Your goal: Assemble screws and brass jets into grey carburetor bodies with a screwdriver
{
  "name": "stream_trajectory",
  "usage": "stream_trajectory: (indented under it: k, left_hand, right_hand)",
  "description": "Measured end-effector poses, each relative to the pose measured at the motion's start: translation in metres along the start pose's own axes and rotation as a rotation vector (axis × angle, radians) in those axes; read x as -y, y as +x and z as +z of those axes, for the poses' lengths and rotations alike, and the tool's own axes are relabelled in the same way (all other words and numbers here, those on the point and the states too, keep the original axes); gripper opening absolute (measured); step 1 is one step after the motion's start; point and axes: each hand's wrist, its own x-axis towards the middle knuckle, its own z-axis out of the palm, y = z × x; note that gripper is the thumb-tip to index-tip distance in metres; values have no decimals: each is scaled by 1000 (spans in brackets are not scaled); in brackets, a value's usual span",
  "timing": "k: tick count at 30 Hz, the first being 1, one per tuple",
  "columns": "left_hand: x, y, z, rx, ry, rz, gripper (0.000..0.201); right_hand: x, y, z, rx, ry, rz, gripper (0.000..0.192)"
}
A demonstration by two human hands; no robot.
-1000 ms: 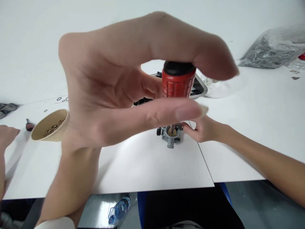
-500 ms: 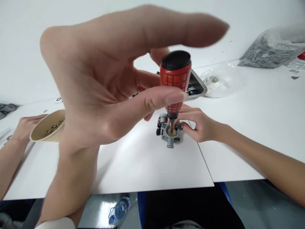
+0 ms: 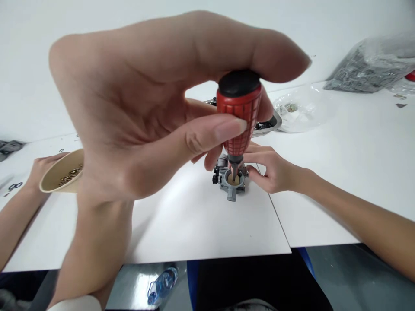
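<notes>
standing upright on the white table [image 3: 194, 224], a small grey cast-metal carburettor-like body [image 3: 231, 181] takes the tip of a red-handled screwdriver with a black cap [image 3: 239, 115], its shaft dropping into the round bore where a tan disc shows. the left hand [image 3: 129, 108], huge in the frame, is closed on the tool: thumb and fingertips pinch the ribbed handle while another finger curls over the cap. the right hand [image 3: 272, 170] is clamped on the metal body's right side, fingertips touching it, pinning it to the table. judged from this, the work goes best with the driver kept plumb over the bore, steady pressure down through the cap and short turns from the fingertips, the body braced so it cannot twist or tip. just behind lies a metal tray of dark parts [image 3: 270, 119], and beyond it to the right a clear plastic bag [image 3: 304, 110] and a larger bag of grey pieces [image 3: 372, 65]. at far left another person's hand [image 3: 45, 166] touches a beige paper cup of brass-coloured rings [image 3: 63, 172]
</notes>
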Motion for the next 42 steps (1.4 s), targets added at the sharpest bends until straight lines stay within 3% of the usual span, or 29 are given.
stream_trajectory:
  k: [4, 7, 8, 10, 13, 15, 20, 25, 27, 31, 33, 37, 39, 42]
  left_hand:
    - [-7, 3, -3, 176, 131, 86, 60]
    - [-3, 1, -6, 177, 146, 365, 63]
    - [-2, -2, -8, 137, 157, 403, 63]
    - [-1, -8, -13, 153, 176, 303, 59]
    - [-4, -13, -16, 193, 141, 43, 58]
    - [-5, -11, -15, 150, 109, -13, 58]
    - [-1, -12, -11, 111, -77, 271, 59]
    - [-5, -11, -15, 212, -1, 32, 57]
    - [-5, -7, -14, 184, 50, 70, 56]
    - [-3, -7, -10, 131, 109, 313, 59]
    - [-5, -10, -10, 138, 144, 260, 55]
    - [-12, -6, -9, 275, 218, 25, 57]
    - [-13, -1, -5, 299, 231, 62, 59]
    - [-11, 1, -1, 130, 247, 232, 63]
  right_hand:
    - [-2, 0, 0, -34, -18, -34, 34]
    - [-1, 1, 0, -48, -33, -49, 35]
    - [-1, 1, 0, -38, -31, -39, 34]
    - [1, 2, 0, -14, -18, -13, 33]
    - [1, 3, 0, -1, 8, -3, 32]
    - [1, 3, 0, 2, 13, -3, 32]
    - [1, 2, 0, -27, -27, -33, 33]
    - [0, 1, 0, -8, -7, -26, 34]
    - [-1, 1, 0, -20, -7, -42, 35]
    - [0, 2, 0, -50, -24, -68, 34]
    - [0, 3, 0, -23, -19, -35, 33]
    - [0, 3, 0, -9, -2, -28, 33]
    - [0, 3, 0, -37, -7, -54, 35]
    - [-1, 2, 1, -57, -24, -65, 36]
